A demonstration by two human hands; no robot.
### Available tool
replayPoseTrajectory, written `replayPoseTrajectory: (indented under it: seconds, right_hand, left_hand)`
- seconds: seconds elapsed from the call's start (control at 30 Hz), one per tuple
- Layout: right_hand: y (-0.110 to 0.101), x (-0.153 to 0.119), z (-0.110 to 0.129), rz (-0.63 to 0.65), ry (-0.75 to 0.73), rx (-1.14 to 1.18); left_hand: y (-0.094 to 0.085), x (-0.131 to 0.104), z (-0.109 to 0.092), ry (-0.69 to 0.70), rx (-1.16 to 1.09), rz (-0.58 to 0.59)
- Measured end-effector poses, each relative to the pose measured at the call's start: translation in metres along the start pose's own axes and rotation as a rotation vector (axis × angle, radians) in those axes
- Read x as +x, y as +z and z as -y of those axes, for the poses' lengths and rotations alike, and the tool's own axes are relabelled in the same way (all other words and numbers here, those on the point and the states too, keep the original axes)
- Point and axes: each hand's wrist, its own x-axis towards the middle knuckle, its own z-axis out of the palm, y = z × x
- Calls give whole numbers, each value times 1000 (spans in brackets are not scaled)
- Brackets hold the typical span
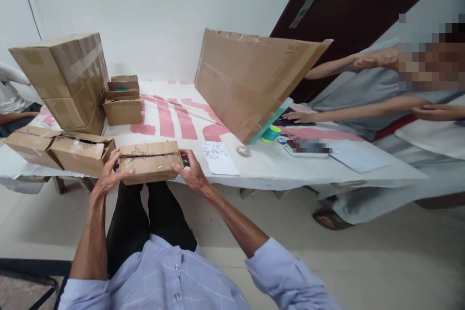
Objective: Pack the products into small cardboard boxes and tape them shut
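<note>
A small brown cardboard box (150, 167) is at the table's front edge, right in front of me. Its top flaps meet along a ragged slit, with some handwriting beside it. My left hand (112, 173) grips its left end, thumb on the near side. Around the right end my right hand (192, 169) is closed, thumb on the front face and fingers partly hidden behind. Just left of it lie two similar boxes (78, 152), end to end, with torn top seams. A sheet of paper with handwriting (220, 159) lies to the right.
Large taped cartons (74, 77) stand at the back left, beside small open boxes (123, 110). A big cardboard panel (250, 77) leans at an angle on the table. Rolls of tape (271, 134) and a phone (308, 146) lie right. People sit at both ends.
</note>
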Motion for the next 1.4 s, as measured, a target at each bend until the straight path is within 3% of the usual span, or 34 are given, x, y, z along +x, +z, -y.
replayPoseTrajectory:
  seconds: [0.3,0.47,0.6,0.73,0.87,0.97,1.1,1.23,1.4]
  right_hand:
    - [-9,4,-8,-20,-70,-24]
    - [-54,14,-39,-185,-16,-308]
    - [-80,13,-64,-155,107,-520]
    - [-58,21,-70,-66,126,-567]
    - [-19,47,-48,51,182,-677]
    - [-3,71,-33,77,206,-751]
    - [2,89,-28,87,200,-799]
    - [0,86,-25,91,238,-774]
    - [-22,88,-2,-3,277,-670]
  left_hand:
    - [-3,-2,-5,-29,28,14]
    - [-4,3,-9,-5,67,-12]
    - [-2,8,-11,-56,107,-88]
    - [1,9,-20,-70,172,-153]
    - [-3,5,-30,-127,283,-178]
    - [-12,11,-24,-198,385,-246]
    - [-16,26,-11,-199,416,-259]
    - [-10,24,-15,-153,344,-244]
    - [-6,22,-19,-212,332,-222]
